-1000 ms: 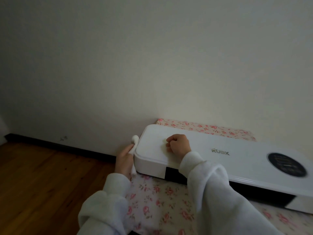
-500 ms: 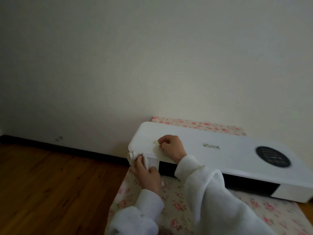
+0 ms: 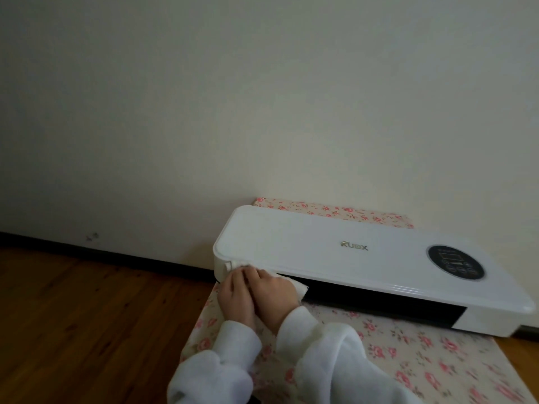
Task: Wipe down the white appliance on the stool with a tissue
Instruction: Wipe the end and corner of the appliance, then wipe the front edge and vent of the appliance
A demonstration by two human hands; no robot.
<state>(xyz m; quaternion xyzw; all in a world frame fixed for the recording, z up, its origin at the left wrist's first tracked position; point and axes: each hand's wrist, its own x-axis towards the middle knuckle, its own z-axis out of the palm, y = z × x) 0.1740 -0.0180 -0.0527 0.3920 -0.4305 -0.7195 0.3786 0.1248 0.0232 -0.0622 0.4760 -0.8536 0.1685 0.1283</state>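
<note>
A long white appliance (image 3: 291,240) with a gold logo and a black oval display (image 3: 455,262) lies flat on the stool (image 3: 408,360), which is covered in floral cloth. Both my hands meet at its front left corner. My left hand (image 3: 234,298) presses a white tissue (image 3: 300,288) against the front edge. My right hand (image 3: 272,297) lies right beside it, fingers curled over the same tissue. The tissue shows at my fingertips and sticks out to the right of my right hand, over the black vent slot (image 3: 379,301). White sleeves cover both wrists.
A plain pale wall (image 3: 262,97) stands right behind the appliance, with a dark baseboard (image 3: 102,253) along its foot. Wooden floor (image 3: 73,330) lies to the left of the stool. The appliance's right end overhangs near the frame's right edge.
My left hand carried the tissue from the appliance's left end round to its front edge. My right hand came off the top and joined it at the front corner.
</note>
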